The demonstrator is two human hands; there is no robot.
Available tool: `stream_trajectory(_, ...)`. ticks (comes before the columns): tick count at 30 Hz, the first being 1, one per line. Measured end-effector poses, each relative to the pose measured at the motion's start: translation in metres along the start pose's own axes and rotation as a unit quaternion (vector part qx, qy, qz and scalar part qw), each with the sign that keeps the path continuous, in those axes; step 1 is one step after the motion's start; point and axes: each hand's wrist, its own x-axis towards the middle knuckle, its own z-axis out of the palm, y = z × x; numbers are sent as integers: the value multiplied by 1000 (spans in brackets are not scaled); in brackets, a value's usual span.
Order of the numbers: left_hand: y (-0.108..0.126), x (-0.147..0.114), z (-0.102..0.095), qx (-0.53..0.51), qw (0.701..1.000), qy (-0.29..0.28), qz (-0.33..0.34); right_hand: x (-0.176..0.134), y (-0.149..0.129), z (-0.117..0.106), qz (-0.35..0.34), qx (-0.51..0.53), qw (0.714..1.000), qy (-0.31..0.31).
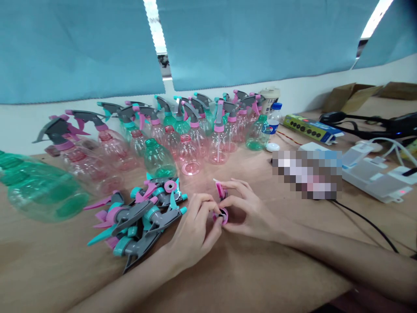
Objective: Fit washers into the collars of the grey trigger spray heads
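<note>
In the middle of the table, a pink and grey trigger spray head (pixel 221 191) is held between both hands. The fingers of my left hand (pixel 197 230) are pinched at its pink collar (pixel 224 216), where a dark opening shows. My right hand (pixel 249 213) grips the same spray head from the right, thumb at the collar and fingers along the pink trigger. Left of my hands lies a pile of loose spray heads (pixel 130 217) in grey, pink and turquoise. Behind stand several clear pink bottles (pixel 190 156) and green bottles (pixel 158 158), some topped with spray heads, others uncapped.
A large green bottle (pixel 42 191) is at the left edge. On the right are a blue-capped drink bottle (pixel 274 119), a paper cup (pixel 271 96), a yellow-blue box (pixel 309 127), a white power strip (pixel 371 174) with cables, a dark headset (pixel 374 126) and a cardboard box (pixel 348 98).
</note>
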Motion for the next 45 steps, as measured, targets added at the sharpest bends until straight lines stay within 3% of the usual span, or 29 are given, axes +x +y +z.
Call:
stream_trajectory(16,5,2,-1,29,999,-27,15,1,4,-2,-7,-13,1000,-24)
stream_trajectory(19,6,0,0,33,997,-51,46,4,10,-7,18,-10,1000,1)
stream_trajectory(22,5,-1,1,33,997,-34,61,6,14,-11,26,-13,999,28)
stream_trajectory(26,1,-1,0,7,999,11,40,5,17,-10,12,-8,1000,1)
stream_trajectory(30,-1,-3,-1,-38,998,39,22,3,21,-7,34,-6,999,11)
stream_trajectory(39,-7,-3,3,-108,986,65,-113,3,21,-7,50,-2,999,2)
stream_trajectory(45,-10,-1,0,-84,991,42,-93,3,20,-6,56,9,998,-5)
